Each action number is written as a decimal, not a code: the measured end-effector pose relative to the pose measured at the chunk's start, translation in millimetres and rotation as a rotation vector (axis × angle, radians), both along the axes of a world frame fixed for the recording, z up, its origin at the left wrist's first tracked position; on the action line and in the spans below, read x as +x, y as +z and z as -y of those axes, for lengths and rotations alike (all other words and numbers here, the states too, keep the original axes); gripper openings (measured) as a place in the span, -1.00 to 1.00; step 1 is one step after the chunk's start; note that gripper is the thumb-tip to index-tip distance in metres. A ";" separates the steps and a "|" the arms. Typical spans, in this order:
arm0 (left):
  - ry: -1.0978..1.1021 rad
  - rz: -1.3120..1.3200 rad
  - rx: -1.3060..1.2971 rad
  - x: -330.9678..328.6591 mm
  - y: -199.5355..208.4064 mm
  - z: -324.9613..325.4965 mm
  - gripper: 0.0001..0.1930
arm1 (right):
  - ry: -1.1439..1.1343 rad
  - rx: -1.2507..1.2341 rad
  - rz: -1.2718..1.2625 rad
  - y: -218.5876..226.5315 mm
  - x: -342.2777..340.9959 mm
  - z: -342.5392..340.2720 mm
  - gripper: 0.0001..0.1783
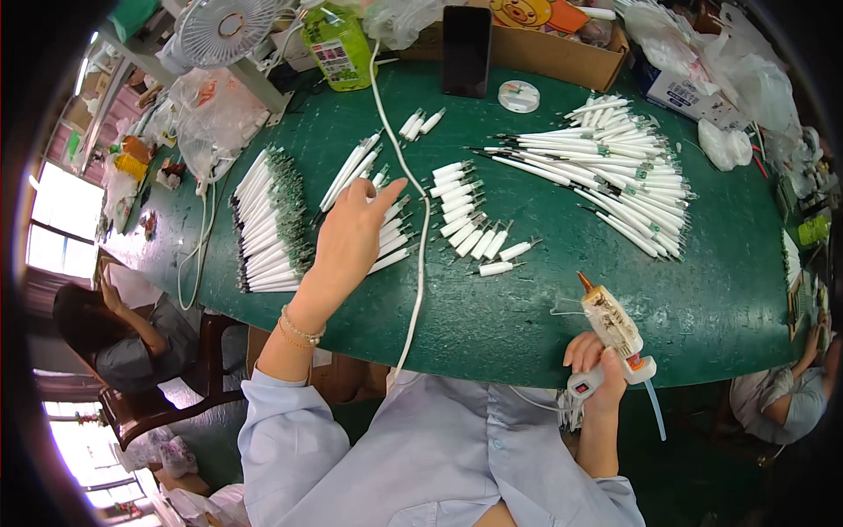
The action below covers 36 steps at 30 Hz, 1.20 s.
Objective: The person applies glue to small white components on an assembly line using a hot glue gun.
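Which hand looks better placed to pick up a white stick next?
Probably the left hand: it is close to the white sticks, with no tool visible in it, while the right hand holds the glue gun.

Your tabletop looks smooth and glossy across the middle of the frame. At lower right, your glue gun is plastic, its body rough-looking. Your shirt, bottom centre, is matt cloth; plastic bags, upper right, are crinkled.
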<state>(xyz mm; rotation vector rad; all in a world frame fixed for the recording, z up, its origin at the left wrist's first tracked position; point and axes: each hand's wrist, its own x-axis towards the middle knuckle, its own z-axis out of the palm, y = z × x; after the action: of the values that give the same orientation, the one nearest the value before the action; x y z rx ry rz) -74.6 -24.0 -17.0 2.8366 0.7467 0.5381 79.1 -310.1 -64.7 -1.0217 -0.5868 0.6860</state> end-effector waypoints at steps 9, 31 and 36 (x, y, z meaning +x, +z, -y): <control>-0.474 0.120 0.066 154.1 -26.1 23.3 -0.80 | -0.029 0.035 0.016 -3.8 6.4 4.5 -0.56; -0.379 0.063 -1.013 63.1 54.9 71.4 -0.52 | 0.162 0.058 -0.097 -3.0 6.5 3.1 -0.55; -0.307 0.028 -1.174 39.1 40.3 83.2 -0.54 | 0.250 0.035 -0.118 -1.5 -3.7 -7.5 -0.56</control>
<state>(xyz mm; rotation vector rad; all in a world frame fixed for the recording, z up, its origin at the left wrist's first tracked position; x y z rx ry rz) -35.4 -107.2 23.3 1.7691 0.3834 0.0254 75.4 -302.5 -66.2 -0.8766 -0.6269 0.9471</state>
